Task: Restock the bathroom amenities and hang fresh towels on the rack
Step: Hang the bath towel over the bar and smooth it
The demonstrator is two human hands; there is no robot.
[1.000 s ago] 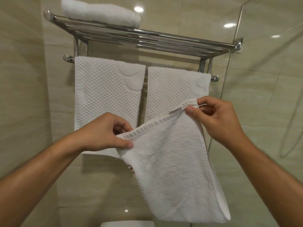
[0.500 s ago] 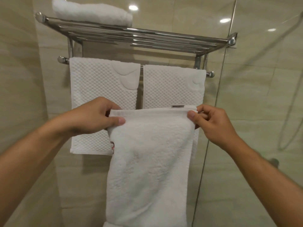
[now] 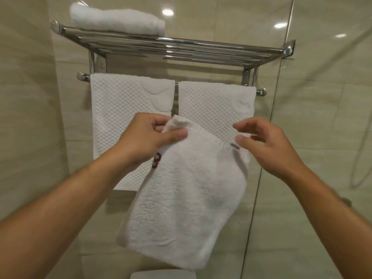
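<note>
Nearest, the left hand (image 3: 149, 137) pinches the top left corner of a fluffy white towel (image 3: 185, 194) between thumb and curled fingers, so the cloth hangs slantwise in the air in front of the rack and touches no rail. The right hand (image 3: 267, 146) is beside the same hem, its fingers loosely bent and spread and its thumb next to the small label, but it does not visibly hold anything. That corner sags. Judging from this, the towel is not yet hung and needs a proper two-handed grip first. Below it, at the bottom edge, is a white rounded lid (image 3: 163, 274), probably a cistern. Behind the hands, two waffle-weave towels, the left one (image 3: 120, 109) and the right one (image 3: 213, 109), already hang side by side on the lower bar (image 3: 261, 92), filling most of it. Above them the chrome rack (image 3: 201, 49) has a folded towel (image 3: 114, 21) at the left end of its shelf, with the rest of the rails bare. So the hanging looks largely done. No amenities are in view, so that part cannot be judged. Glossy beige wall tiles (image 3: 30, 97) back everything, and a glass panel (image 3: 322, 117) stands to the right.
</note>
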